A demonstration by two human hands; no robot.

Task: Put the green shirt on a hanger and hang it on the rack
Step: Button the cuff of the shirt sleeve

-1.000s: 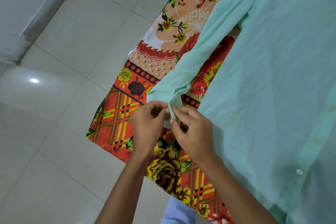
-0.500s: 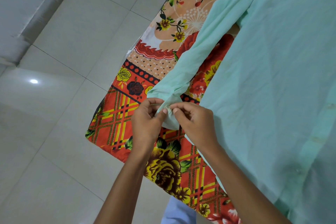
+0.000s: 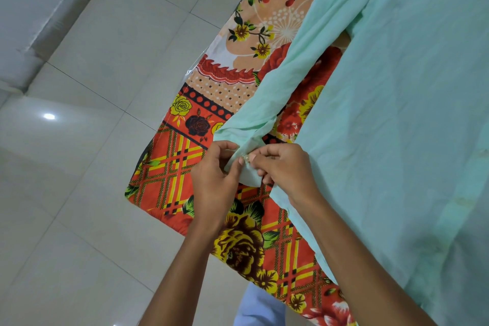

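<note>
Left hand [image 3: 215, 167] at the cuff [image 3: 247, 169], fingers [image 3: 230, 146] curled and pinching the fabric from the left edge. Cuff caught between both hands, with what looks like a small button at the meeting thumbs, too small to be sure. Right hand [image 3: 284, 169] just beside, touching the left at the thumbs, fingers pinched on the cuff's other edge. From that pinch, sleeve [image 3: 288, 69] running up and to the right, long axis diagonal, to join the body of the green shirt [image 3: 402, 119] spread flat over the floral sheet [image 3: 185, 167]. Both hands equally near; neither hanger nor rack in view. Against half a second ago: thumbs closed tighter together, less cuff showing between them, sleeve lying as it did.
</note>
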